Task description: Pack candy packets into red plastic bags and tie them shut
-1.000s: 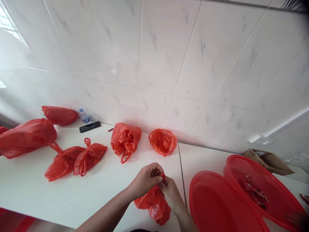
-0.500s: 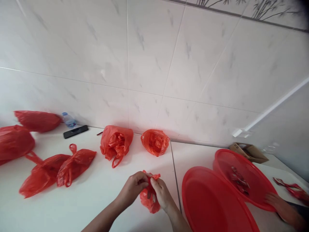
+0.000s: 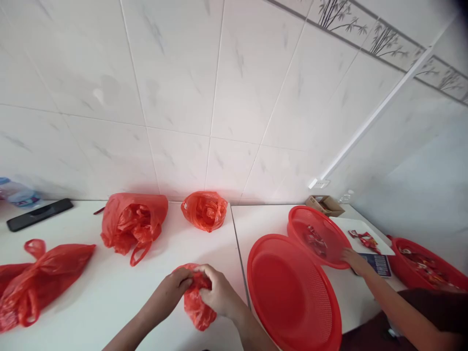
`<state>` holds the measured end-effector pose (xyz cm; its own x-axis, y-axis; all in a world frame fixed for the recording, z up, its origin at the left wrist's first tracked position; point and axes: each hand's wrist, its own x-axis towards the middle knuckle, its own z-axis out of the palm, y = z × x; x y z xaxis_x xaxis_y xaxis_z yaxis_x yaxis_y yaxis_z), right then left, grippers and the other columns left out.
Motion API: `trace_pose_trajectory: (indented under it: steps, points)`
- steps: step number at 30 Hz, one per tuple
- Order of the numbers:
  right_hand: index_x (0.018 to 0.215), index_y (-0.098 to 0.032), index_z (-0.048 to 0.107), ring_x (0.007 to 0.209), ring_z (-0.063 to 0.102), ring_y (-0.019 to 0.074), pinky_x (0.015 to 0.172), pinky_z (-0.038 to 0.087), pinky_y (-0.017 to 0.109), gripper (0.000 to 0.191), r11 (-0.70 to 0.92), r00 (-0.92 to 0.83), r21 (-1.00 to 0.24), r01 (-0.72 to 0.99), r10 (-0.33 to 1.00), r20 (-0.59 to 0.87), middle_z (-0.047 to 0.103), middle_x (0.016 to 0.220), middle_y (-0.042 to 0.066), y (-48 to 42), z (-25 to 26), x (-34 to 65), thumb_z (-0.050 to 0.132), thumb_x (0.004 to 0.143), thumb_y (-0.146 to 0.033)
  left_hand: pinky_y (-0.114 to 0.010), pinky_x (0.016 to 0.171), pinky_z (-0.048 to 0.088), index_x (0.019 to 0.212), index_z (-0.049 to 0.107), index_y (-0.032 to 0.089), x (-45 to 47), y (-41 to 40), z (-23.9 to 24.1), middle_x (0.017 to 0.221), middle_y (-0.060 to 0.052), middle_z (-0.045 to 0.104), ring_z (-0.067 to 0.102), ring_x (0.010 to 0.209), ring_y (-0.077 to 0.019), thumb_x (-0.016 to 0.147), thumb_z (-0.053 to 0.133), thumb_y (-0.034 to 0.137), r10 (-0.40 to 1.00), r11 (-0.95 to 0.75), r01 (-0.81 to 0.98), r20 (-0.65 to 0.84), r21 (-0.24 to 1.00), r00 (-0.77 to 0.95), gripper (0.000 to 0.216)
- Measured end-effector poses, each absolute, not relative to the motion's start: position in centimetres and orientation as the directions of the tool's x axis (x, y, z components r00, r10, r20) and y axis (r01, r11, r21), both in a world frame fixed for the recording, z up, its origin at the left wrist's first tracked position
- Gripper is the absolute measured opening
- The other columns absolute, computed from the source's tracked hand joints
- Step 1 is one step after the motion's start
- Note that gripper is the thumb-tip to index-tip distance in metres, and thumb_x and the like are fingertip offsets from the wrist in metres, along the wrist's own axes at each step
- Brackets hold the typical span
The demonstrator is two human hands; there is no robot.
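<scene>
Between my hands, low over the white table, is a small crumpled red plastic bag (image 3: 199,312). My left hand (image 3: 178,282) pinches its upper left part with curled fingers. On the right side, my right hand (image 3: 216,291) grips the same bag, thumb and fingers bent around its top. The bag's lower part hangs below the fingers, and I cannot tell what is inside. Behind my hands, near the wall, stand an open red bag (image 3: 205,211) and a larger red bag (image 3: 127,222) stuffed with crumpled plastic.
Right of me lie a red basket (image 3: 288,292) and another basket (image 3: 310,234) holding small packets, touched by another person's hand (image 3: 354,259). Further right are a white tray (image 3: 343,226) and a basket of packets (image 3: 431,243). Tied red bags (image 3: 54,273) and a phone (image 3: 40,214) lie left.
The view has swung to the right, showing the other person's arm and the far right basket. Both my hands still hold the small red bag, with the right hand now further over its top.
</scene>
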<state>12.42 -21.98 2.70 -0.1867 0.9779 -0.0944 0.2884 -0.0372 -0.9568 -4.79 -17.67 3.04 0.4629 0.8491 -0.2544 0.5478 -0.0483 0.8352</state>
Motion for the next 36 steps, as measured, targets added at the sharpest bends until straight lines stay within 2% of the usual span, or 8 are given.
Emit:
trace_pose_trajectory:
  steps: [5,11,16,19,22,27,31,36]
  points:
    - [0.095,-0.025,0.068,0.083,0.063,0.0164,0.076,0.047,0.027,0.043,-0.097,0.043,-0.843,0.529,0.995,-0.088,0.070,0.091,0.000,-20.8,1.9,12.4,0.047,0.063,-0.005,-0.028,0.063,0.039,0.067,0.047,0.022,-4.7,-18.4,4.5,0.070,0.001,0.056,0.052,0.068,-0.0178,0.082,0.038,0.033,0.865,-0.059,0.598,-0.259,0.799,0.431,0.021]
    - [0.104,-0.026,0.069,0.085,0.062,0.0153,0.077,0.047,0.026,0.049,-0.064,-0.072,-0.970,0.236,0.994,-0.083,0.069,0.091,-0.001,-20.5,4.6,12.0,0.043,0.066,-0.007,-0.027,0.064,0.038,0.070,0.051,0.022,-4.8,-18.5,6.5,0.070,0.002,0.055,0.050,0.068,-0.0171,0.082,0.041,0.032,0.884,-0.020,0.541,-0.238,0.841,0.402,0.019]
    - [0.092,-0.020,0.069,0.074,0.060,0.0140,0.070,0.046,0.025,0.033,-0.108,-0.184,-0.991,0.084,0.975,-0.122,0.066,0.082,0.000,-20.1,3.3,13.1,0.045,0.070,-0.014,-0.024,0.059,0.035,0.077,0.054,0.022,-5.5,-18.8,4.7,0.064,0.005,0.047,0.047,0.063,-0.0147,0.078,0.044,0.023,0.912,-0.032,0.578,-0.212,0.816,0.351,0.010]
    - [0.080,-0.020,0.066,0.077,0.062,0.0165,0.073,0.047,0.027,0.024,-0.092,0.041,-0.946,0.311,0.996,-0.084,0.067,0.081,0.002,-19.6,0.6,15.0,0.044,0.071,-0.015,-0.023,0.058,0.033,0.091,0.058,0.023,-7.3,-18.9,2.8,0.064,0.005,0.051,0.049,0.062,-0.0145,0.077,0.041,0.014,0.925,-0.058,0.681,-0.217,0.730,0.311,0.024]
    - [0.077,-0.021,0.063,0.085,0.063,0.0193,0.079,0.047,0.030,0.022,-0.160,0.279,-0.823,0.544,0.960,-0.003,0.068,0.087,0.006,-19.7,-2.1,16.8,0.041,0.073,-0.016,-0.024,0.060,0.033,0.081,0.058,0.023,-10.1,-18.9,0.8,0.066,0.003,0.058,0.053,0.064,-0.0152,0.075,0.038,0.008,0.932,-0.050,0.800,-0.259,0.597,0.252,0.026]
    - [0.078,-0.021,0.063,0.090,0.065,0.0215,0.082,0.048,0.032,0.025,-0.264,0.360,-0.766,0.586,0.932,-0.045,0.069,0.093,0.010,-20.8,-4.9,17.5,0.038,0.077,-0.021,-0.027,0.059,0.036,0.075,0.058,0.022,-13.5,-19.0,-1.4,0.072,-0.001,0.065,0.058,0.067,-0.0184,0.075,0.037,0.007,0.909,0.009,0.889,-0.375,0.458,0.184,0.026]
    - [0.101,-0.019,0.065,0.101,0.065,0.0224,0.088,0.049,0.032,0.034,-0.277,0.336,-0.799,0.534,0.936,-0.100,0.068,0.111,0.011,-21.6,-5.6,18.0,0.043,0.079,-0.034,-0.030,0.073,0.045,0.093,0.062,0.023,-12.7,-18.9,-1.0,0.092,-0.004,0.068,0.063,0.083,-0.0209,0.080,0.048,0.018,0.926,-0.007,0.870,-0.326,0.493,0.192,0.020]
    - [0.123,-0.016,0.055,0.101,0.066,0.0257,0.087,0.053,0.036,0.057,-0.336,0.317,-0.843,0.420,0.925,-0.211,0.065,0.119,0.015,-23.5,-7.4,18.9,0.046,0.078,-0.050,-0.038,0.103,0.039,0.122,0.057,0.027,-7.3,-19.1,-1.8,0.140,-0.009,0.048,0.047,0.126,-0.0281,0.068,0.070,0.025,0.878,-0.290,0.721,-0.124,0.629,0.462,0.056]
